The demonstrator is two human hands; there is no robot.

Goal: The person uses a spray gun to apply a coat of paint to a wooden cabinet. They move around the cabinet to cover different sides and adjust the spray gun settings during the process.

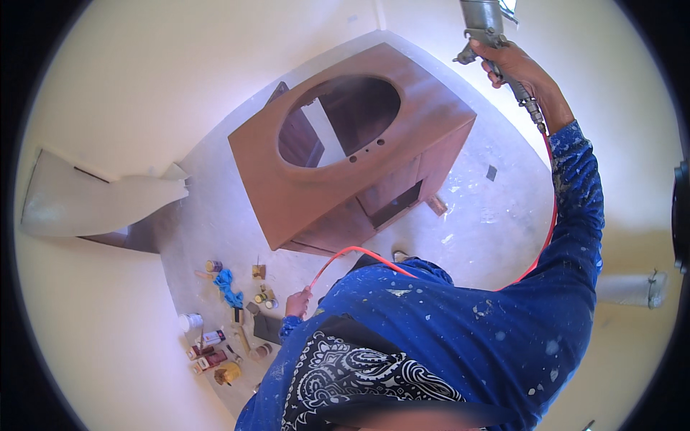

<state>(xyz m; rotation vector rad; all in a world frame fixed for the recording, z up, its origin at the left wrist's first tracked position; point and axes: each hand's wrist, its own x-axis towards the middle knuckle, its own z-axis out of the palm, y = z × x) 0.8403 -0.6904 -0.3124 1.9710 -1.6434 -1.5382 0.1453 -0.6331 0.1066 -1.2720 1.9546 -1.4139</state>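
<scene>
My right hand (514,68) grips a metal spray gun (483,25) at the upper right, raised to the right of a brown cabinet (259,172). A red hose (551,201) runs down from the gun's fitting along my paint-spotted blue sleeve. Low at center-left, my left hand (297,303) is closed on the hose, which arches in front of my body. The cabinet stands on the pale floor, with a large oval cutout and small round holes in its top and openings in its side.
At the left, a curved pale sheet (100,201) rests by the wall. Several cans, bottles, boxes, tools and a crumpled blue glove (226,287) lie on the floor (496,215) at the lower left. A small wooden block (436,205) sits beside the cabinet. A pale cylinder (625,289) is at the right.
</scene>
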